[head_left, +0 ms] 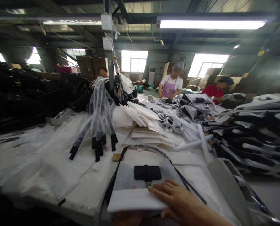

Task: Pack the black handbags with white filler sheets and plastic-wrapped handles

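Note:
A black handbag (147, 172) lies in front of me, its front covered with translucent white wrapping (124, 175). The strap handle (148, 147), wound in clear film, arches away from me. A white sheet (132, 199) crosses the bag's near part. My right hand (175, 197) rests on this sheet with fingers stretched out, their tips beside the small gold clasp (149, 185). Below the sheet's near edge, only a dim part of my left hand (128, 217) shows; its fingers are hidden. A brown tag (116, 157) lies by the handle's left end.
Film-wrapped straps (102, 110) hang ahead on the left. Behind the bag are stacked white sheets (142, 116) and wrapped rings (170, 122). Dark wrapped bags (255, 138) pile up at right, near a grey plastic object (231, 185). Black bags (36, 91) fill the left. Several people work beyond.

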`<act>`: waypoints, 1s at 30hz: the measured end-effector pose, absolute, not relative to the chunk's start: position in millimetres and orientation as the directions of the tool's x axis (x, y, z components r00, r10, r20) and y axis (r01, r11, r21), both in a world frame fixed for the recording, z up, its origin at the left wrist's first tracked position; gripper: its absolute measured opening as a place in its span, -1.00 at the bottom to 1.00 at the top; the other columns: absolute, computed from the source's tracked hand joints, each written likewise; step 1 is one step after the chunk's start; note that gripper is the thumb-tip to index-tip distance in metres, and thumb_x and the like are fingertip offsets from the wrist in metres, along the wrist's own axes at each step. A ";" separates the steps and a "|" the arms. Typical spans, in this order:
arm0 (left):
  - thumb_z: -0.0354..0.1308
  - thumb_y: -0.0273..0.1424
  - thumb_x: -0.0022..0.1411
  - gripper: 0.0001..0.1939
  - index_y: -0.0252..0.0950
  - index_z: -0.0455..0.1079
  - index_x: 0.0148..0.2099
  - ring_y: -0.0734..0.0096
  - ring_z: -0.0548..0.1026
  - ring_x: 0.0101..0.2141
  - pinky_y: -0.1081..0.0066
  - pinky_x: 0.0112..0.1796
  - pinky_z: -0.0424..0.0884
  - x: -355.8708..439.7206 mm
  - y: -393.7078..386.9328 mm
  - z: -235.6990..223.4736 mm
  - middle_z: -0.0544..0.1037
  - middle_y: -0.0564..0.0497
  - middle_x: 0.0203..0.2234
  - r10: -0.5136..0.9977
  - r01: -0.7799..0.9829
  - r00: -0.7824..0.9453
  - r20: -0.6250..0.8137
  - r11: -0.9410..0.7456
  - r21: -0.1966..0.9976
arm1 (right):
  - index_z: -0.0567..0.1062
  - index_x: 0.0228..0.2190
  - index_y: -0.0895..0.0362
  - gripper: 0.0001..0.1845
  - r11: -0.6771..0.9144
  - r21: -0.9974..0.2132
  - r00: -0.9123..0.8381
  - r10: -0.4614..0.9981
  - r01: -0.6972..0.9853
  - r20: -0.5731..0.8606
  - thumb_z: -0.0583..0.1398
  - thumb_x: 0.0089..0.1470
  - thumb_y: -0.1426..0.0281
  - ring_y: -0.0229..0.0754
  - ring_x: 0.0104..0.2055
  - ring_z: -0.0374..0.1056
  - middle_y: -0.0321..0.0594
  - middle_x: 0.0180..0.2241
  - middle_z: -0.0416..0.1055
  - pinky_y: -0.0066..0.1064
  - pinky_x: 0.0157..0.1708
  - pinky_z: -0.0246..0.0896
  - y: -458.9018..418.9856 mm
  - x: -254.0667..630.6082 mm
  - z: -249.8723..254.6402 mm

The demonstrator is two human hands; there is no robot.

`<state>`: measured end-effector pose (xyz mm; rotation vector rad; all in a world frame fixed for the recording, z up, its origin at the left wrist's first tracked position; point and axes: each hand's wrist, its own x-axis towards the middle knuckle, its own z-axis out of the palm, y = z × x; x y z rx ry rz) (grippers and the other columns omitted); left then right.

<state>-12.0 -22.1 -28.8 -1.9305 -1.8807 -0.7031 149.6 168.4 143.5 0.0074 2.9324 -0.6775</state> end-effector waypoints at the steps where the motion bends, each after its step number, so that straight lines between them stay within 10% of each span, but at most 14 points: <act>1: 0.16 -0.34 0.23 -0.23 -0.18 -0.03 0.42 0.05 0.54 -0.01 0.15 -0.10 0.55 -12.7 -19.6 -20.1 0.47 -0.07 0.15 0.832 0.994 0.025 0.555 -0.081 0.075 | 0.21 0.29 -0.11 -0.38 0.904 -0.426 -0.996 0.009 0.046 -0.088 0.18 0.25 0.19 0.07 0.21 0.29 -0.10 0.22 0.33 -0.06 0.22 0.16 172.3 149.9 142.5; 5: 0.14 -0.51 0.17 -0.23 -0.23 0.01 0.40 0.17 0.36 0.19 0.18 0.15 0.33 -10.7 -15.6 4.1 0.36 -0.05 0.25 0.917 0.977 0.116 0.383 -0.175 0.123 | 0.17 0.30 -0.13 -0.36 0.963 -0.254 -0.991 0.110 0.087 0.078 0.11 0.25 0.48 0.00 0.26 0.23 -0.15 0.28 0.25 -0.10 0.20 0.19 189.1 150.8 136.4; 11: 0.29 -0.41 -0.02 -0.34 -0.02 0.37 0.18 0.23 0.63 -0.33 0.41 -0.30 0.55 2.9 -15.1 -41.9 0.66 0.05 -0.16 0.938 0.966 -0.166 0.305 0.092 0.242 | 0.12 0.29 -0.25 -0.11 0.999 -0.014 -0.999 -0.041 -0.041 -0.032 0.14 0.05 0.67 0.11 0.25 0.25 -0.20 0.29 0.22 0.13 0.19 0.18 187.7 151.9 109.5; 16: 0.28 -0.31 0.02 -0.46 -0.04 0.44 0.11 0.26 0.60 -0.37 0.46 -0.35 0.51 1.3 -15.9 -61.1 0.66 0.05 -0.29 0.931 0.968 -0.164 0.326 0.088 0.236 | 0.16 0.28 -0.22 -0.16 0.996 0.070 -0.999 -0.051 -0.050 0.002 0.18 0.09 0.64 0.11 0.20 0.32 -0.23 0.26 0.27 0.06 0.12 0.29 182.1 155.4 93.9; 30: -0.07 -0.45 0.46 -0.72 -0.30 0.49 -0.09 0.54 0.64 -0.30 0.63 -0.16 0.51 -1.9 -28.2 19.7 0.68 0.02 -0.31 0.573 0.955 0.128 0.810 -0.292 0.056 | 0.19 0.26 -0.23 -0.36 0.989 0.101 -0.985 -0.118 -0.106 0.126 0.20 0.25 0.43 0.04 0.25 0.23 -0.44 0.26 0.27 0.02 0.31 -0.13 193.2 161.0 80.3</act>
